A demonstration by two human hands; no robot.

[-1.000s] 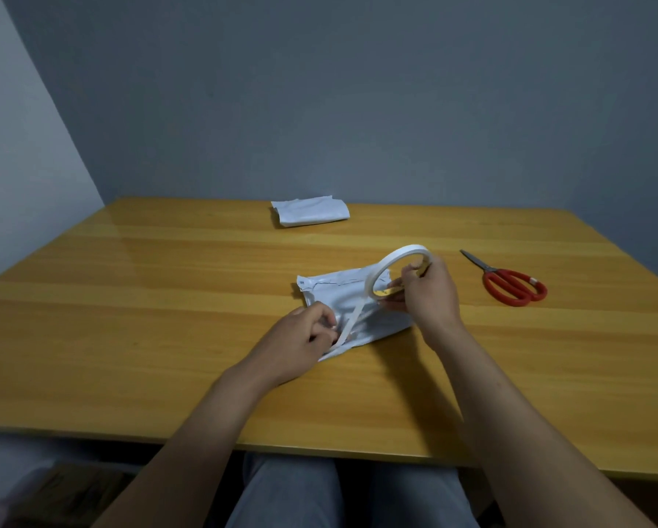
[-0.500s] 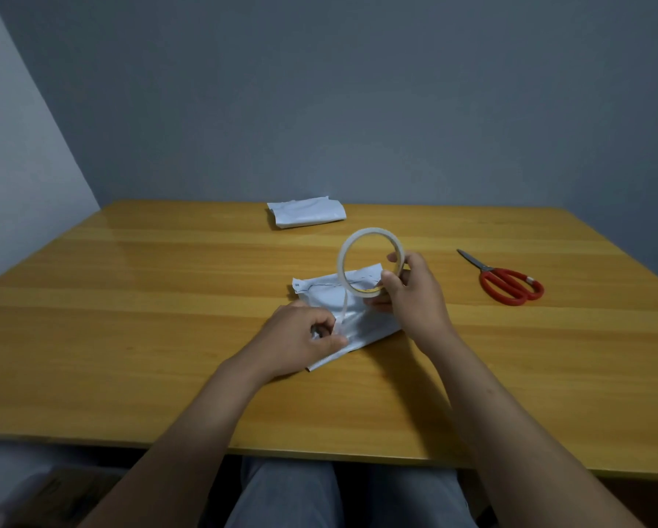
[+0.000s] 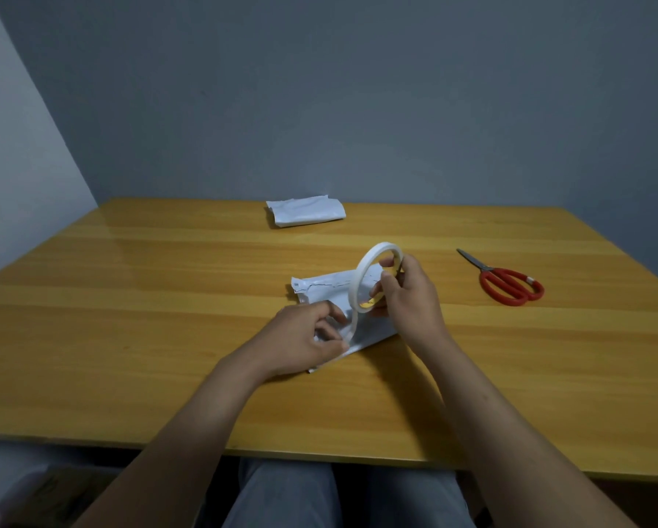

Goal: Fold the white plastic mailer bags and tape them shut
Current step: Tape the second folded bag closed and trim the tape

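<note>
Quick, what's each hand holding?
Left hand: pinches the tape strip against the folded mailer bag.
Right hand: grips the tape roll.

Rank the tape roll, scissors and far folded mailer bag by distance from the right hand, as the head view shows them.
1. tape roll: held in the right hand.
2. scissors: off to the hand's right, at about the same depth.
3. far folded mailer bag: at the back, left of the hand.

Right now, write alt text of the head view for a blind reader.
A right hand holds a tape roll over a folded mailer bag on a wooden table; the left hand pinches the pulled tape strip at the bag. Red scissors lie right, a second folded bag behind.
</note>
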